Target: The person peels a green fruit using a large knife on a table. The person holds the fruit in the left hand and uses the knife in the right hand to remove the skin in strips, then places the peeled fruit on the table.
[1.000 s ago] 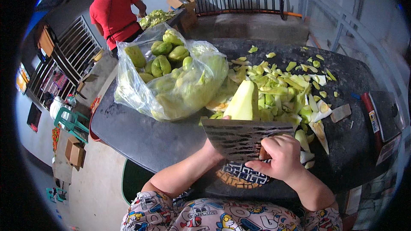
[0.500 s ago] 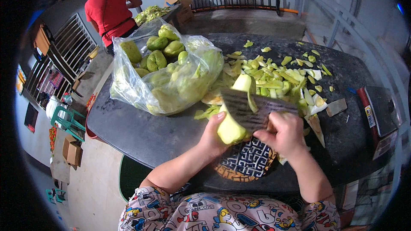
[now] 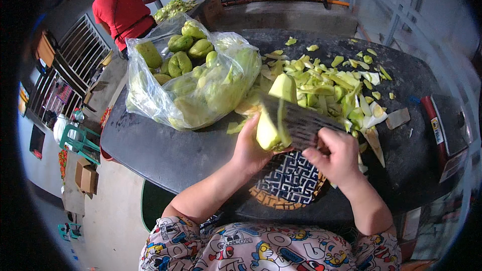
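Note:
My left hand (image 3: 249,146) is closed round the lower end of a pale green, partly peeled chayote (image 3: 268,134), held tilted above the table. My right hand (image 3: 337,154) grips a broad, dark-bladed knife (image 3: 306,123), its handle hidden in my fist. The blade lies across the chayote and is smeared by motion. A narrow strip of peel (image 3: 282,124) stands along the blade's edge. Below my hands lies a round mat (image 3: 291,183) with a dark-and-white maze pattern and a tan rim. Beyond the knife spreads a heap of green peelings (image 3: 331,88).
A clear plastic bag (image 3: 201,105) full of green chayotes stands left of my hands on the dark table (image 3: 150,143). At the right edge are a grey block (image 3: 398,119) and a dark red-and-black case (image 3: 442,125). A person in a red shirt (image 3: 123,10) is at the far left.
The knife has moved slightly down and left along the chayote, with the peel strip now nearer my left hand. Both hands keep their holds. The whole view has shifted a little.

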The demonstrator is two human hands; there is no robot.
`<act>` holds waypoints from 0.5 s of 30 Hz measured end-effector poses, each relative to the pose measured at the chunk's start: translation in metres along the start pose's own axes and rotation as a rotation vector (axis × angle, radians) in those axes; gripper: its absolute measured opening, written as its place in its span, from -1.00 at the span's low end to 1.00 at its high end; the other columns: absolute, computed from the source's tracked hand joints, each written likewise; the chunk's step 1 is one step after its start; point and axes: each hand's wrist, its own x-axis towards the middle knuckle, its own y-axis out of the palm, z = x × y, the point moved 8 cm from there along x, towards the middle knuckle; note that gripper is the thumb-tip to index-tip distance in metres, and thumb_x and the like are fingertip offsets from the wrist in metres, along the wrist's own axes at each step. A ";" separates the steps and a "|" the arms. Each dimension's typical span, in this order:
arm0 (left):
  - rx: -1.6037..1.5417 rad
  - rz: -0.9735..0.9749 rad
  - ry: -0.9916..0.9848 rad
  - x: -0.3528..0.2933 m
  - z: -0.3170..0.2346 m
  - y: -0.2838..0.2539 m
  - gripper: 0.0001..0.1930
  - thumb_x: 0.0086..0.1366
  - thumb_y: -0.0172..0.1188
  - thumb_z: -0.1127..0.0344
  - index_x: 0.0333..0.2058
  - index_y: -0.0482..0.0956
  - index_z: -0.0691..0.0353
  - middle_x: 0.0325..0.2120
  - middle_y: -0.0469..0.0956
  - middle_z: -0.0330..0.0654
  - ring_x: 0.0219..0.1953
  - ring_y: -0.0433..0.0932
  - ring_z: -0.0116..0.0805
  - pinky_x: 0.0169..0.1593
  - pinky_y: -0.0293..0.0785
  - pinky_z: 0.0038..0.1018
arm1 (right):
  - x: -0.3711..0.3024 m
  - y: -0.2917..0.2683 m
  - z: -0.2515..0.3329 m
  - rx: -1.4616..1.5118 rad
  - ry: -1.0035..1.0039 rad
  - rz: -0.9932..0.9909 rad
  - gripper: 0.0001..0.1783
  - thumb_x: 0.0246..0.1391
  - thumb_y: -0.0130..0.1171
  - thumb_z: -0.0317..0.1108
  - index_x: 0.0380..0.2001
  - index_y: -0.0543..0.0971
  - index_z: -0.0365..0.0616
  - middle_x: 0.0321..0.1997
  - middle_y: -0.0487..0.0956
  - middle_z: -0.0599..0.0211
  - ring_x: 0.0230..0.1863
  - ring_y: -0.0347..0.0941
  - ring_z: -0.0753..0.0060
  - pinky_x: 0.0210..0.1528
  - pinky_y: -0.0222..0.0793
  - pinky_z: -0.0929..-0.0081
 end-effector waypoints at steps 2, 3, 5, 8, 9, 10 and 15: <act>-0.107 0.019 -0.031 -0.001 0.004 0.004 -0.42 0.31 -0.17 -0.11 0.12 0.30 0.22 0.04 0.40 0.00 0.05 0.41 -0.02 0.13 0.31 -0.06 | -0.002 0.008 0.017 -0.060 -0.133 0.069 -0.46 -0.12 0.27 0.17 -0.73 0.38 -0.05 -0.76 0.46 0.40 -0.68 0.48 0.29 -0.62 0.34 0.42; -0.108 0.075 -0.005 -0.001 0.007 0.000 -0.41 0.32 -0.17 -0.11 0.11 0.30 0.27 0.06 0.37 0.03 0.05 0.40 0.00 0.17 0.28 -0.06 | -0.003 0.007 0.024 -0.086 -0.161 0.069 -0.44 -0.13 0.26 0.21 -0.75 0.35 -0.02 -0.78 0.45 0.45 -0.72 0.46 0.32 -0.62 0.34 0.43; -0.073 0.111 -0.034 0.000 0.014 -0.012 -0.38 0.31 -0.17 -0.14 0.12 0.30 0.26 0.07 0.36 0.05 0.06 0.39 0.00 0.16 0.29 -0.06 | -0.006 0.010 0.029 -0.102 -0.214 0.066 -0.43 -0.14 0.24 0.24 -0.75 0.36 -0.01 -0.79 0.43 0.45 -0.72 0.45 0.33 -0.62 0.34 0.43; 0.047 -0.036 -0.068 -0.009 0.011 0.010 -0.33 0.29 -0.19 -0.22 0.15 0.26 0.23 0.06 0.37 0.06 0.05 0.40 -0.01 0.15 0.29 -0.05 | -0.010 0.010 0.035 -0.122 -0.236 0.084 -0.40 -0.16 0.22 0.29 -0.77 0.36 0.01 -0.81 0.41 0.46 -0.73 0.44 0.32 -0.62 0.34 0.42; 0.040 -0.039 -0.053 -0.007 0.010 0.007 -0.32 0.28 -0.19 -0.22 0.15 0.26 0.22 0.05 0.37 0.05 0.05 0.40 -0.01 0.14 0.30 -0.05 | -0.010 0.011 0.036 -0.122 -0.247 0.080 -0.40 -0.16 0.22 0.29 -0.77 0.36 0.01 -0.81 0.40 0.46 -0.73 0.44 0.32 -0.62 0.34 0.42; 0.033 -0.043 -0.038 -0.005 0.009 0.003 -0.32 0.28 -0.19 -0.23 0.15 0.26 0.22 0.05 0.38 0.04 0.04 0.41 -0.02 0.13 0.31 -0.05 | -0.011 0.011 0.038 -0.122 -0.257 0.076 -0.40 -0.16 0.22 0.30 -0.77 0.35 0.01 -0.81 0.40 0.46 -0.73 0.44 0.32 -0.61 0.35 0.42; 0.111 -0.060 0.034 -0.004 0.003 -0.009 -0.33 0.25 -0.18 -0.24 0.14 0.26 0.17 -0.01 0.41 -0.02 -0.02 0.44 -0.09 0.00 0.38 -0.10 | 0.001 0.008 0.000 -0.116 -0.071 0.071 -0.34 -0.20 0.25 0.29 -0.79 0.32 -0.10 -0.81 0.37 0.33 -0.72 0.41 0.23 -0.65 0.27 0.35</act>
